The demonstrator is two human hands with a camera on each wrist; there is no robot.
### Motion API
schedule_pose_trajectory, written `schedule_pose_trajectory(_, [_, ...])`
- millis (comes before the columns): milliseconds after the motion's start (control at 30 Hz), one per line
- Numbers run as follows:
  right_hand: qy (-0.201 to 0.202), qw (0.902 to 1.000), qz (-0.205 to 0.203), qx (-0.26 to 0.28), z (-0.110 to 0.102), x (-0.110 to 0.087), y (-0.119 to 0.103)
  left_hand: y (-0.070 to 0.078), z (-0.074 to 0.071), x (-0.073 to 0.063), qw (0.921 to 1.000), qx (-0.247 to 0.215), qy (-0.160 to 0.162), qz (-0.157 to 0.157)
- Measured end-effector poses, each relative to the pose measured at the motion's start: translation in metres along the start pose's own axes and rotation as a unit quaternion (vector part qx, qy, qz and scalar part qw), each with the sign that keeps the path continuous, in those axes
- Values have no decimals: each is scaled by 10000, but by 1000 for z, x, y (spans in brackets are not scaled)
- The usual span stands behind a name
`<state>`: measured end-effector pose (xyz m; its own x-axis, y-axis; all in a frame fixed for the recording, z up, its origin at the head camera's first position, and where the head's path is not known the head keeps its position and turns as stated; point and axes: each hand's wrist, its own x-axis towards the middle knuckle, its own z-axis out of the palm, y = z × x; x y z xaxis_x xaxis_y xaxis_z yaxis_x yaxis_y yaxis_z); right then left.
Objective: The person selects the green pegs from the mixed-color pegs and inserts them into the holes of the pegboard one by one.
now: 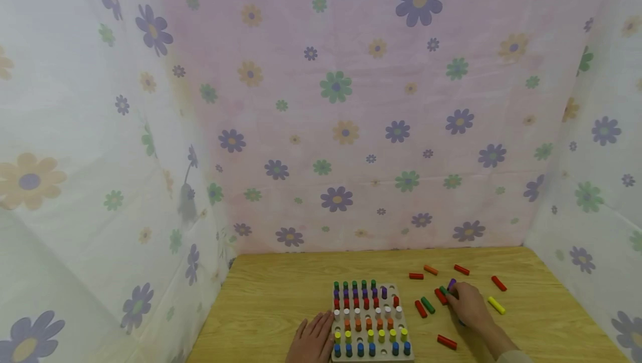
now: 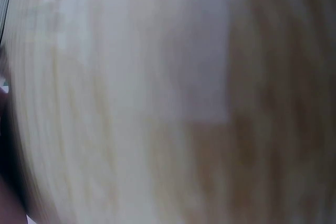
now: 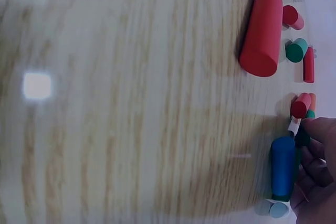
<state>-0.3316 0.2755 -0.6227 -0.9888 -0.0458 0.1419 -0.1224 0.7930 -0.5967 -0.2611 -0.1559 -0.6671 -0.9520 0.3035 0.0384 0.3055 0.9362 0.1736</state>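
Observation:
A pegboard [image 1: 372, 354] holds rows of green, purple, red, white, orange, yellow and blue pegs, with some bare holes among them. My left hand [image 1: 312, 340] lies flat with extended fingers against the board's left side. On the right, my right hand [image 1: 470, 306] reaches down among loose pegs, thumb and fingers bent. At its fingertips are a purple peg [image 1: 452, 283], a green peg [image 1: 443, 290] and a red peg [image 1: 440, 296]. In the right wrist view a blue peg [image 3: 283, 166] is beside the fingers [image 3: 315, 166]; I cannot tell whether they grip a dark peg.
More loose pegs lie around the right hand: a red peg [image 1: 447, 342] nearer, a yellow peg [image 1: 496, 305] to the right, and an orange peg [image 1: 430, 270] farther back. Flowered cloth [image 1: 351, 156] encloses the wooden table [image 1: 271, 290]. The left wrist view is blurred.

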Motion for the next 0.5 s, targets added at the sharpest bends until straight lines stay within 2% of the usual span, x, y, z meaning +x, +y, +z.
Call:
schedule_pose_trajectory(200, [143,9996,39,235,-6,-2,-1,0,0,0,10000,-22,-25,-18])
schedule_pose_trajectory(500, [321,9970,-101,692,-23,-7,-21,0,0,0,10000,-53,-37,-28])
